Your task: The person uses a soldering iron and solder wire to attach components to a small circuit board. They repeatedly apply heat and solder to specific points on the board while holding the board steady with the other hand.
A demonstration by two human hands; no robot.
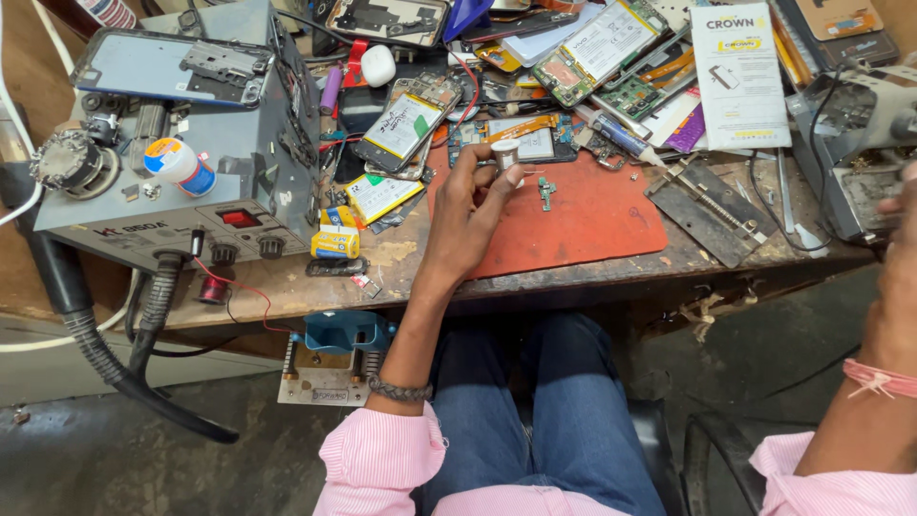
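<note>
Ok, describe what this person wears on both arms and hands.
Both arms have pink-and-white striped sleeves pushed up. The left wrist carries a dark braided bracelet; the right wrist has a pink-red thread band. The left hand and right hand are bare.

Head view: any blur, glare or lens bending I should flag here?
Head view: evenly lit and mostly sharp; the right hand at the frame edge is blurred and cut off, the left hand with its small spool is crisp; the bench edge bows from wide-angle distortion.

Left hand at the repair bench
Left hand (475, 196) pinches a small metal cylinder (505, 153) above the red mat (583, 225); right hand (903, 239) rests at the bench edge.
</note>
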